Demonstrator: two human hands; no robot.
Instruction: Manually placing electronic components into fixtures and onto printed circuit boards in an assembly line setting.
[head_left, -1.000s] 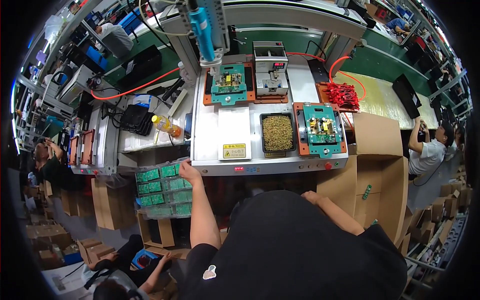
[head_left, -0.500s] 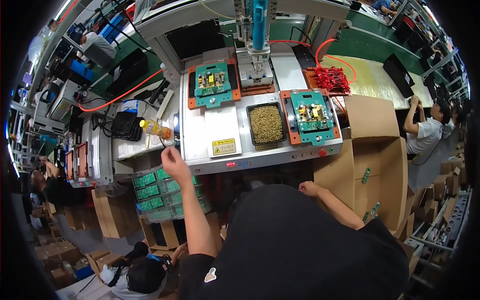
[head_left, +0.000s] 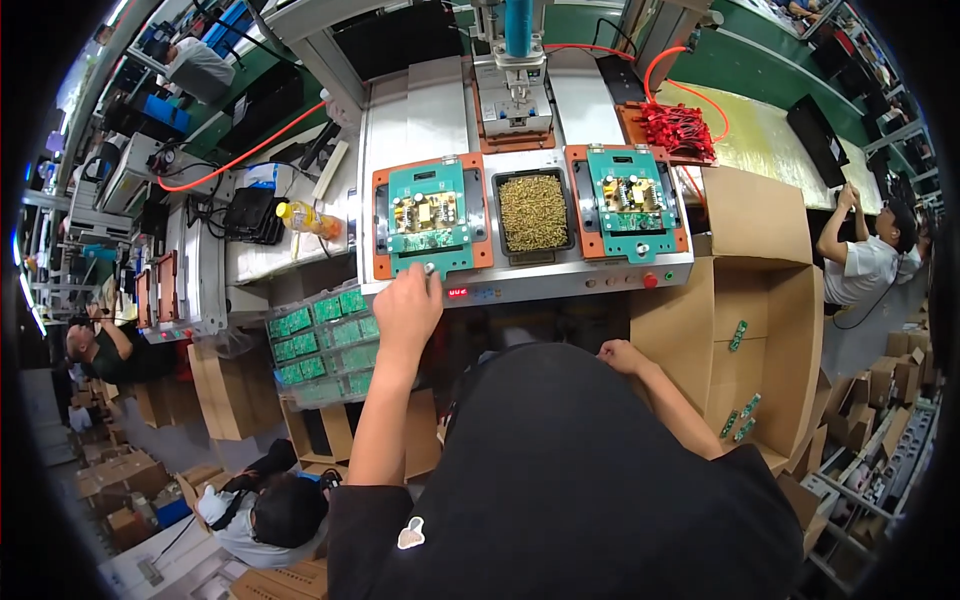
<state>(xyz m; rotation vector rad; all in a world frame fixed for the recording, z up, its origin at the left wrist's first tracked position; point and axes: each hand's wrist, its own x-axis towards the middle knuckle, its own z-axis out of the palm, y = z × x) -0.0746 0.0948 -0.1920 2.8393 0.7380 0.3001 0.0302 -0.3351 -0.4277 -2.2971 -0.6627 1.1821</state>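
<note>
My left hand (head_left: 408, 308) is at the near edge of the left fixture (head_left: 480, 240), its fingers closed at a small metal knob (head_left: 430, 268). That fixture, green on an orange base, carries a populated circuit board (head_left: 425, 212). My right hand (head_left: 622, 356) hangs in front of the machine's front edge, fingers curled, with nothing seen in it. To the right, a matching fixture (head_left: 628, 249) bears another circuit board (head_left: 634, 196). A black tray (head_left: 570, 225) of small brass-coloured parts (head_left: 532, 212) sits between the two fixtures.
A press head (head_left: 519, 85) stands behind the tray. At the right is an open cardboard box (head_left: 690, 345) with several small green boards. Green panels (head_left: 322, 340) lie stacked at lower left. A yellow-capped bottle (head_left: 308, 219) stands left; red parts (head_left: 675, 130) lie back right. Other people work nearby.
My left hand has moved right to the left fixture's knob. The left fixture has slid toward me, uncovering white surface behind it. My right hand has hardly moved.
</note>
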